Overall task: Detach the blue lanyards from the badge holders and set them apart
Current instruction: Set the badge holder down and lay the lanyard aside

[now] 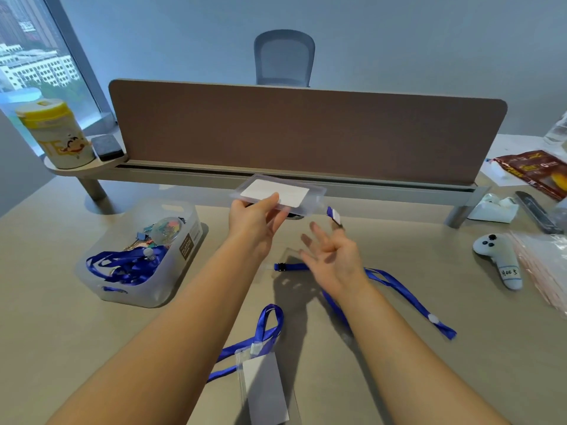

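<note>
My left hand holds a clear badge holder with a white card, raised above the desk near the divider. A short blue strap end with a white clip hangs at the holder's right corner. My right hand hovers just below it, fingers spread and blurred, one fingertip close to the clip. A blue lanyard with a black buckle lies on the desk under that hand. Near the front edge lies a second badge holder with its blue lanyard attached.
A translucent bin at the left holds blue lanyards and coloured clips. Behind runs a brown divider. A yellow-lidded canister stands at far left. A white controller, plastic bags and a snack packet lie at the right.
</note>
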The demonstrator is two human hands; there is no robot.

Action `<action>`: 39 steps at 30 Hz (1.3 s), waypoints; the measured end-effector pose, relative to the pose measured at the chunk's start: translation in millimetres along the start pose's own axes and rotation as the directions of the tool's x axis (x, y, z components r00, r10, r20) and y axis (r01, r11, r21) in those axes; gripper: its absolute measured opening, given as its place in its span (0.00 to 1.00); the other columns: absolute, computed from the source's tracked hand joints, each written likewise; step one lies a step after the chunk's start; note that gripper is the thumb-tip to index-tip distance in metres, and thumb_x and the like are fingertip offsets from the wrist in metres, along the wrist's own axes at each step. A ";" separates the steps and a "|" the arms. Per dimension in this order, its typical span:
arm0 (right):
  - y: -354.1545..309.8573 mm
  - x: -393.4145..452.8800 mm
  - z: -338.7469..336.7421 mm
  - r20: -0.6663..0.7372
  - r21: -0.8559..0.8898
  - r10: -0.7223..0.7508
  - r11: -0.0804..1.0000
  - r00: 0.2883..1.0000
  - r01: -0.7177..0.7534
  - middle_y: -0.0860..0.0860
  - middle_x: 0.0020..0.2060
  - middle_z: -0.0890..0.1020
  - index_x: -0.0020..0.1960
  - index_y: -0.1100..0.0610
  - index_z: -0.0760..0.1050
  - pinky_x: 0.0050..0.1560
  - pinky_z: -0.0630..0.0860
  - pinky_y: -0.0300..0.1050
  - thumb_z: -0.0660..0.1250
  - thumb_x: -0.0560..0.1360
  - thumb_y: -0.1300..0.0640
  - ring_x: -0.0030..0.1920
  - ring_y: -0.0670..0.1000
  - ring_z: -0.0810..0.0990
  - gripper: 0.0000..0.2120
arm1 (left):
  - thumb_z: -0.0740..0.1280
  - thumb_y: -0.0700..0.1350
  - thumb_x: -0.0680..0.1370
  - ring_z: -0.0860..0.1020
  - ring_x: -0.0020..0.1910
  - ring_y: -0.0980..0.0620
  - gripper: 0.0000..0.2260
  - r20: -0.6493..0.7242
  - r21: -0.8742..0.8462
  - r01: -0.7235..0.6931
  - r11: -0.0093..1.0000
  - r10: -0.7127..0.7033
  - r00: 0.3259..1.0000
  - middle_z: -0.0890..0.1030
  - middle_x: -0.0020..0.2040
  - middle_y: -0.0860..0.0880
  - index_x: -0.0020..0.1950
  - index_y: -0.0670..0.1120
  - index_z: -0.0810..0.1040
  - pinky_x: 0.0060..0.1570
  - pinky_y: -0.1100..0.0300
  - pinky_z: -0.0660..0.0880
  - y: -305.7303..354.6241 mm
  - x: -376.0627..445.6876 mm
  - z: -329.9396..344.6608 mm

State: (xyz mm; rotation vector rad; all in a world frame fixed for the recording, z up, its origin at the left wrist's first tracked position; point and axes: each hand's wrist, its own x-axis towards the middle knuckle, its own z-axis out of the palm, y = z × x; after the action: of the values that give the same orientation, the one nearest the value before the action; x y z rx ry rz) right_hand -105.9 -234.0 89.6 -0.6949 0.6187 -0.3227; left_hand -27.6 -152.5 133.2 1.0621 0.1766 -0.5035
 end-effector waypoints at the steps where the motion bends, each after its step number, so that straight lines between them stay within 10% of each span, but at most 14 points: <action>1: -8.2 1.4 -3.0 -0.041 0.029 -0.047 0.998 0.998 0.048 0.56 0.69 0.67 0.75 0.52 0.51 0.72 0.57 0.57 0.45 0.73 0.72 0.69 0.60 0.66 0.32 | 0.64 0.34 0.74 0.78 0.40 0.51 0.08 -0.015 0.019 0.005 1.000 -0.005 1.000 0.76 0.43 0.46 0.51 0.41 0.69 0.38 0.60 0.81 -2.2 2.4 0.2; 6: -64.3 2.4 -27.5 -0.208 0.063 -0.255 0.960 0.944 0.273 0.51 0.53 0.77 0.67 0.51 0.64 0.61 0.64 0.46 0.52 0.76 0.63 0.52 0.52 0.75 0.20 | 0.64 0.34 0.74 0.79 0.42 0.49 0.15 -0.025 0.072 0.035 0.997 -0.033 0.999 0.76 0.49 0.44 0.58 0.42 0.68 0.41 0.59 0.79 -24.0 4.7 24.5; 11: -133.3 -13.4 -60.8 -0.358 -0.071 -0.391 0.917 0.848 0.392 0.52 0.39 0.81 0.39 0.57 0.70 0.47 0.75 0.40 0.57 0.79 0.57 0.44 0.51 0.79 0.10 | 0.63 0.33 0.74 0.77 0.47 0.47 0.19 0.098 0.073 0.041 0.996 -0.048 0.994 0.75 0.50 0.44 0.63 0.43 0.65 0.48 0.56 0.76 -50.1 -7.6 78.3; 18: -192.4 -10.0 -87.7 -0.399 -0.306 -0.559 0.828 0.726 0.469 0.53 0.44 0.81 0.56 0.60 0.73 0.43 0.75 0.37 0.58 0.78 0.59 0.47 0.50 0.80 0.10 | 0.63 0.34 0.74 0.78 0.45 0.49 0.21 0.166 0.039 0.060 0.997 -0.065 0.984 0.75 0.50 0.45 0.64 0.45 0.64 0.41 0.56 0.78 -70.7 -1.0 132.4; 30: -82.4 115.4 -62.2 -0.451 -0.275 -0.066 0.959 0.890 -0.068 0.56 0.44 0.76 0.63 0.65 0.71 0.62 0.70 0.48 0.56 0.79 0.62 0.59 0.58 0.74 0.15 | 0.54 0.34 0.78 0.77 0.42 0.51 0.13 -0.114 0.076 0.070 0.995 -0.061 0.992 0.77 0.49 0.44 0.61 0.42 0.67 0.40 0.60 0.79 -72.1 116.3 17.9; 35: -44.2 149.5 -42.6 -0.422 -0.209 0.034 0.969 0.906 -0.134 0.61 0.54 0.78 0.65 0.68 0.68 0.65 0.70 0.50 0.57 0.78 0.65 0.64 0.59 0.74 0.16 | 0.56 0.33 0.76 0.73 0.32 0.51 0.11 -0.240 0.172 0.081 0.982 -0.038 0.970 0.73 0.35 0.45 0.37 0.44 0.68 0.25 0.68 0.75 -68.7 155.6 -29.0; 39: -18.3 170.7 -39.8 -0.402 -0.201 0.052 0.969 0.914 -0.144 0.64 0.68 0.69 0.68 0.69 0.63 0.62 0.72 0.46 0.57 0.78 0.66 0.68 0.60 0.71 0.19 | 0.59 0.34 0.77 0.77 0.37 0.52 0.03 -0.266 0.143 0.097 0.985 -0.056 0.962 0.74 0.37 0.46 0.47 0.41 0.68 0.36 0.66 0.78 -74.3 173.2 -55.5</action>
State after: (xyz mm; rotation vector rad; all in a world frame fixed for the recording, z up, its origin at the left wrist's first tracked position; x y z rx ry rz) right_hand 0.2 -347.5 6.4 -0.8217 1.0867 -0.3024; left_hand 93.9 -186.7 -17.4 1.2770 0.4182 -0.4509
